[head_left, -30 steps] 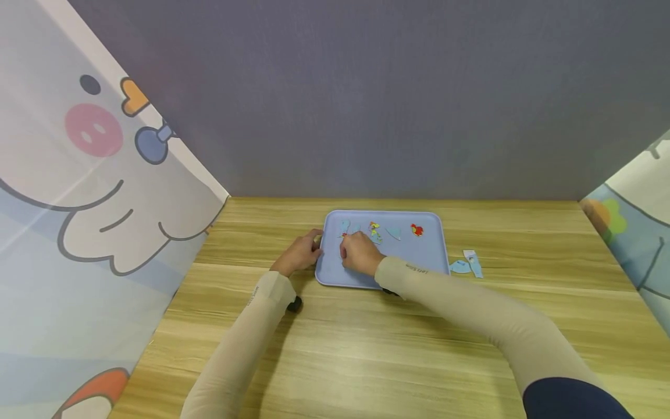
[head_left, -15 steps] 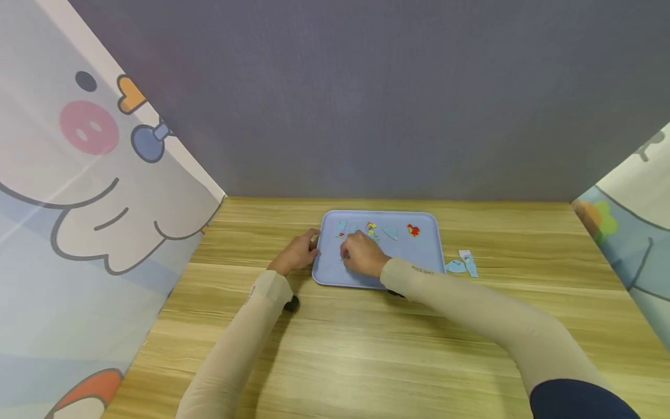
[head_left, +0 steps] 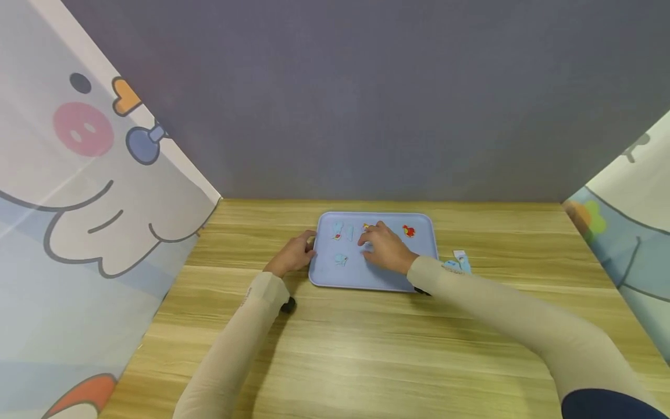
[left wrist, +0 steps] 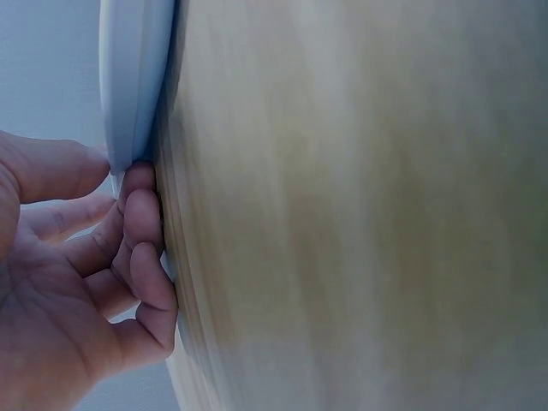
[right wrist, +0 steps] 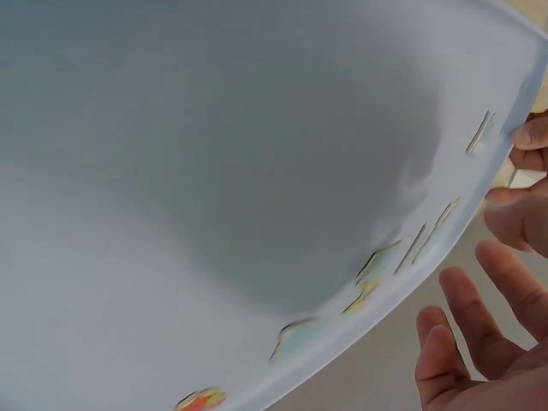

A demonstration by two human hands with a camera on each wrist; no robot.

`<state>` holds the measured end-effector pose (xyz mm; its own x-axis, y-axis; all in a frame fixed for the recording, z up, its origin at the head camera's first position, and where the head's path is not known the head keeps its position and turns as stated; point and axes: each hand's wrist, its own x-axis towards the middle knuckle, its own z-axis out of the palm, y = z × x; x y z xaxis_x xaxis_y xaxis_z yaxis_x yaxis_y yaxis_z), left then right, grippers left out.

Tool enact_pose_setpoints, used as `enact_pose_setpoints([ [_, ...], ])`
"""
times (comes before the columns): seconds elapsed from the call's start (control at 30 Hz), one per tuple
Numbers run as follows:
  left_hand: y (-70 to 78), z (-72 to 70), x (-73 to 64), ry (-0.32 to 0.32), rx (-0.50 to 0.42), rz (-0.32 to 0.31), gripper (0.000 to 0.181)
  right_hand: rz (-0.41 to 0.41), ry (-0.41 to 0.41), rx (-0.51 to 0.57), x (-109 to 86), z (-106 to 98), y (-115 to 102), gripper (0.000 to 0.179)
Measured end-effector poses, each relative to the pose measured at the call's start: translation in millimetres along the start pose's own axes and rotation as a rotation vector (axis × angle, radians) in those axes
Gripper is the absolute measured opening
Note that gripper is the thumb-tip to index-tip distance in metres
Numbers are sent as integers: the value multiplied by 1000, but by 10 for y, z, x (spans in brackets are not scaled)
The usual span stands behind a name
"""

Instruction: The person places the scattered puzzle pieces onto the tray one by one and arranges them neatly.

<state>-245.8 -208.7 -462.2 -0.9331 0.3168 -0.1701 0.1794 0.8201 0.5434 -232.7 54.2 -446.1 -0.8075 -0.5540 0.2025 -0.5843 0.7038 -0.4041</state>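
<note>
My left hand (head_left: pixel 291 254) holds the left rim of a light blue tray (head_left: pixel 335 279); in the left wrist view the thumb meets the tray's edge (left wrist: pixel 133 77) and the other fingers curl beneath it. Over the middle of the tray is my right hand (head_left: pixel 388 249), fingers loosely spread with nothing seen between them. A light blue flat cutout (head_left: pixel 341 259) lies at the tray's left. Behind it lie a blue cutout with a red spot (head_left: pixel 337 230) and a plain blue one (head_left: pixel 349 233). A yellow piece (head_left: pixel 366 226) shows just past the right fingertips. Farther right lies a red cutout (head_left: pixel 409 231).
Beside the tray's right edge, two light blue and white cutouts (head_left: pixel 463 261) lie on the wooden table (head_left: pixel 335 349), partly behind the right sleeve. A grey wall (head_left: pixel 387 105) rises behind the table, and cartoon-printed panels (head_left: pixel 57 250) stand at both sides.
My right hand has moved right, away from the light blue cutout at the tray's left, which now shows fully, and its fingers have spread. My left hand stays at the rim.
</note>
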Motion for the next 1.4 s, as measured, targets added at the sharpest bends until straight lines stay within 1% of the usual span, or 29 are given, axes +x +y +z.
enact_pose_setpoints([
  [0.1,-16,10,-6,-5,-2,-6,52,9,14,21,-70,-22,61,19],
  [0.27,-33,21,-13,-8,-5,-23,52,37,7,60,-182,-40,138,21],
  [0.37,-44,26,-17,-10,-10,-27,52,49,2,76,-255,-84,178,22],
  [0.57,-40,29,-22,-17,-16,-16,52,53,-10,127,-421,-320,288,28],
  [0.63,-36,28,-24,-17,-15,-13,52,58,2,127,-483,-416,357,29],
  [0.8,-49,17,-29,-12,-15,-9,52,111,51,109,-639,-610,561,31],
  [1.03,-89,14,-21,-19,-23,-8,53,183,63,148,-867,-733,803,31],
  [1.1,-93,22,-9,-23,-21,-10,53,193,69,146,-941,-758,869,32],
  [1.17,-93,29,1,-26,-21,-15,53,186,73,140,-1014,-776,939,31],
  [1.27,-85,32,4,-30,-17,-25,52,174,49,125,-1111,-806,1025,32],
  [1.4,-77,23,2,-37,-16,-31,52,157,-43,98,-1228,-838,1119,36],
])
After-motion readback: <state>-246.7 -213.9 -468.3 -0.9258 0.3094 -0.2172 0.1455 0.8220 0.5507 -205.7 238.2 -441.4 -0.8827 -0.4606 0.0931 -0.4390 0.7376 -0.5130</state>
